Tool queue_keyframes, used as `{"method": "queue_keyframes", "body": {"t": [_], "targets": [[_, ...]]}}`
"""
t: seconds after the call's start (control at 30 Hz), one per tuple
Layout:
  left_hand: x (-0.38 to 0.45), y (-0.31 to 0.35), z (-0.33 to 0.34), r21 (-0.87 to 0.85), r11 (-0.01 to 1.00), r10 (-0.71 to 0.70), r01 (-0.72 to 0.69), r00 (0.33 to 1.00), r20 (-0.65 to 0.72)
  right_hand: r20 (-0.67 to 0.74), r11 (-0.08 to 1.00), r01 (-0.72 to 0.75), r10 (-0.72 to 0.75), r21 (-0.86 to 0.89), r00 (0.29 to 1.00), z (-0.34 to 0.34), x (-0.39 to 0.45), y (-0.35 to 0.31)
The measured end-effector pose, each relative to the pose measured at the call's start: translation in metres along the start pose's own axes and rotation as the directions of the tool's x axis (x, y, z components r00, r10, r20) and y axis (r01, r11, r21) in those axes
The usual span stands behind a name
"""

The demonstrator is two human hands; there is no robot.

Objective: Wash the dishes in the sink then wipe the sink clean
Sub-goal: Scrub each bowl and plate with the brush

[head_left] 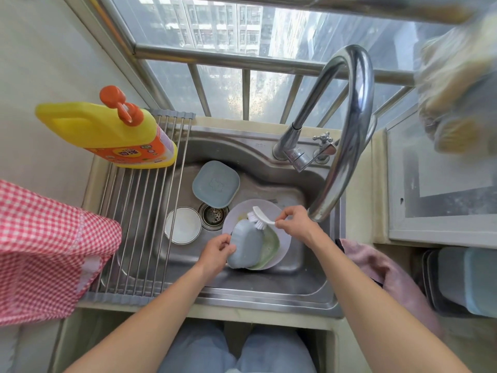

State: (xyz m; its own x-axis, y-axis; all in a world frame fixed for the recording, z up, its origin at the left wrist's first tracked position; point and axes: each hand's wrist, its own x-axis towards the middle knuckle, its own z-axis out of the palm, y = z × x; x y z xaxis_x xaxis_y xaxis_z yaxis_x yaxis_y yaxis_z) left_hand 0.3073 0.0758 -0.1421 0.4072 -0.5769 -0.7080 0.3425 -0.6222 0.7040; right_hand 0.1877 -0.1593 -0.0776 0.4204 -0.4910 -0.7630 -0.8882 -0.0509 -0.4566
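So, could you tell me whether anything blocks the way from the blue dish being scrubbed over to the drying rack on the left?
Nothing visible does. The left hand holds the blue dish above the plates, and the rack's near rods lie bare. The detergent bottle sits only on the rack's far end.

The left hand (216, 251) grips a blue dish (246, 244) tilted over a green dish (270, 246) on a round plate (285, 246) in the sink (269, 286). At two o'clock from it, the right hand (293, 220) pinches a white brush (259, 215), bristles touching the blue dish.
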Motion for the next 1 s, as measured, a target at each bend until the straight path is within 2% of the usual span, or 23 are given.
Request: {"method": "queue_keyframes", "body": {"t": [0.13,0.3,0.47,0.53,0.67,0.87,1.0], "targets": [[0.002,-0.008,-0.003,0.049,0.999,-0.009,0.009,1.0,0.009,0.057,0.991,0.133,-0.131,-0.031,0.99,-0.007,-0.009,-0.018],[0.002,-0.008,0.0,0.063,0.998,-0.013,0.013,1.0,0.002,-0.029,1.0,-0.011,0.01,-0.029,1.0,-0.008,-0.007,0.005],[0.002,-0.009,-0.001,0.066,0.998,-0.019,0.02,1.0,-0.012,0.017,0.995,0.095,-0.095,0.003,0.995,0.006,-0.018,-0.012],[0.002,-0.011,-0.001,0.074,0.997,-0.018,0.019,1.0,-0.017,-0.007,0.997,0.073,-0.073,-0.027,0.997,0.008,-0.019,-0.01],[0.002,-0.01,-0.002,0.098,0.995,-0.027,0.028,1.0,-0.014,-0.086,0.996,-0.084,0.083,-0.01,0.993,0.003,-0.019,0.009],[0.002,-0.006,-0.002,0.114,0.992,-0.053,0.053,0.999,-0.004,-0.012,0.997,0.063,-0.062,0.04,0.998,0.007,-0.025,-0.01],[-0.002,-0.005,-0.002,0.116,0.991,-0.071,0.072,0.997,-0.006,-0.082,0.998,-0.063,0.062,-0.005,0.995,0.004,-0.025,0.004]]}}
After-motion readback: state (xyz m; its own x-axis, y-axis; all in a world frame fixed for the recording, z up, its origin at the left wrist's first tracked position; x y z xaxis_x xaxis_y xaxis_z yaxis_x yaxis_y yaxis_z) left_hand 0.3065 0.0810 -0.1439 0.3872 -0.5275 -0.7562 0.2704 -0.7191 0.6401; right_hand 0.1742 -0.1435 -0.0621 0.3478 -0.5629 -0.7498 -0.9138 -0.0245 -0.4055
